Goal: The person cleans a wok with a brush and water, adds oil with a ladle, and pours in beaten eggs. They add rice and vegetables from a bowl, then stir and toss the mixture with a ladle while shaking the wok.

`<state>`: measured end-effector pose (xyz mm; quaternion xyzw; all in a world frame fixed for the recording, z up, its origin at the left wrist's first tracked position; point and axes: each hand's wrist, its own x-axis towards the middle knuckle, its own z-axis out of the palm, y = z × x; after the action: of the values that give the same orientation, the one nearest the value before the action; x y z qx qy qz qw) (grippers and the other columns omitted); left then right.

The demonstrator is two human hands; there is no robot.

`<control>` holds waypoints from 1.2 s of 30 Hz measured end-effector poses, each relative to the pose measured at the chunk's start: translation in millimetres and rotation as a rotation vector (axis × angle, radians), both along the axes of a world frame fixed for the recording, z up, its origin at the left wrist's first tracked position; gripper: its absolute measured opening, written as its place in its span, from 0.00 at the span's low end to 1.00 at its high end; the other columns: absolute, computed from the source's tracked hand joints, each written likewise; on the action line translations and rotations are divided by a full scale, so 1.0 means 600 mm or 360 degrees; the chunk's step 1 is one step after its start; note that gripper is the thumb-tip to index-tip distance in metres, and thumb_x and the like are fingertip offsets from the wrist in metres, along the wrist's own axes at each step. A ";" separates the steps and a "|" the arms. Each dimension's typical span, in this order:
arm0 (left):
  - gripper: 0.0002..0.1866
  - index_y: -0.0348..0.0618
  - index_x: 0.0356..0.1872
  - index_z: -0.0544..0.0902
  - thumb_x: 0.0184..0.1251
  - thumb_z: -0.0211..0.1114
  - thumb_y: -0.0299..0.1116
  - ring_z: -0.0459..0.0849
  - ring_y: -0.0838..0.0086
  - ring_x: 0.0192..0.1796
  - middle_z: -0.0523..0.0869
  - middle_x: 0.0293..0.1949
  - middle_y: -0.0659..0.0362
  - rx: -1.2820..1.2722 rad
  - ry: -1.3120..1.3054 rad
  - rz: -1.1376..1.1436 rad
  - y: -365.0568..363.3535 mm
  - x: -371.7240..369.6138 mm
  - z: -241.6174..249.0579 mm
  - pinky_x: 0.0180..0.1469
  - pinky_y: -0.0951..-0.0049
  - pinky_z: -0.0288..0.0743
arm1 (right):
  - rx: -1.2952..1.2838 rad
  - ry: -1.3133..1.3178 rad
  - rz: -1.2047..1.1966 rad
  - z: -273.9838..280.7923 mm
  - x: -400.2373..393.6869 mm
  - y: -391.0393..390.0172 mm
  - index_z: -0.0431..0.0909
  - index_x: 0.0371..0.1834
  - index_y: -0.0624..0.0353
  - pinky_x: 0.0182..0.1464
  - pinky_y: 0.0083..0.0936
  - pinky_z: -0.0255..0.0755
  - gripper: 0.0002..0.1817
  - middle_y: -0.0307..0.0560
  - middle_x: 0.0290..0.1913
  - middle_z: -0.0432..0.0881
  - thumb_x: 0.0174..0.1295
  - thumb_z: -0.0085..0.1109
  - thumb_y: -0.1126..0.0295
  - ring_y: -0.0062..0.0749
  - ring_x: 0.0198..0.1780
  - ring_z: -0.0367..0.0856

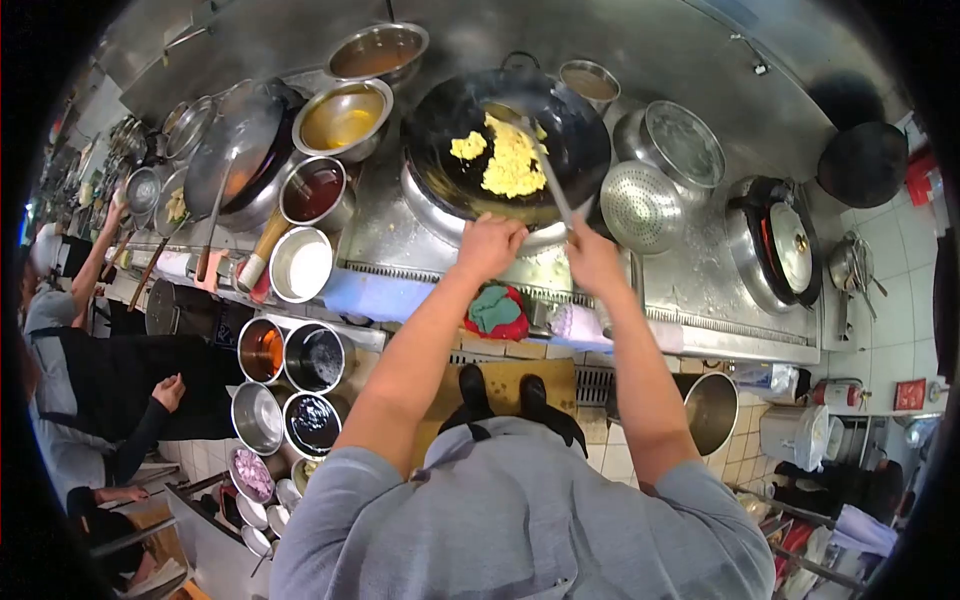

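Observation:
A large dark wok (435,130) sits on the stove with yellow scrambled egg (515,165) in it. A smaller piece of egg lies to the left of the main mass. My left hand (490,246) is closed at the wok's near rim, thumb toward the right. In my right hand (597,262) is the long handle of a metal wok ladle (550,178). Its head reaches to the far side of the egg and is partly blurred.
Left of the wok stand metal bowls of yellow liquid (345,122), dark red sauce (313,192) and white contents (302,265). A perforated strainer (642,207) lies to the right. Folded cloths (497,312) rest at the stove's front edge. Other people (75,300) work at far left.

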<state>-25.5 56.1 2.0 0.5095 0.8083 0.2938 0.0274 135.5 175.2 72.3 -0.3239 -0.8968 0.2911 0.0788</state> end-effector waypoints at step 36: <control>0.10 0.46 0.24 0.82 0.60 0.67 0.39 0.81 0.60 0.21 0.80 0.16 0.56 0.0571 0.0227 -0.0391 -0.030 0.051 0.073 0.25 0.62 0.74 | 0.0367 -0.0252 0.0346 0.245 0.171 -0.043 0.76 0.60 0.47 0.41 0.42 0.73 0.23 0.56 0.35 0.83 0.58 0.57 0.70 0.55 0.37 0.80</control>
<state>4.9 38.3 45.9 0.6201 0.6750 0.3905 -0.0852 238.4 149.6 219.4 -0.2359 -0.9573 0.1667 0.0125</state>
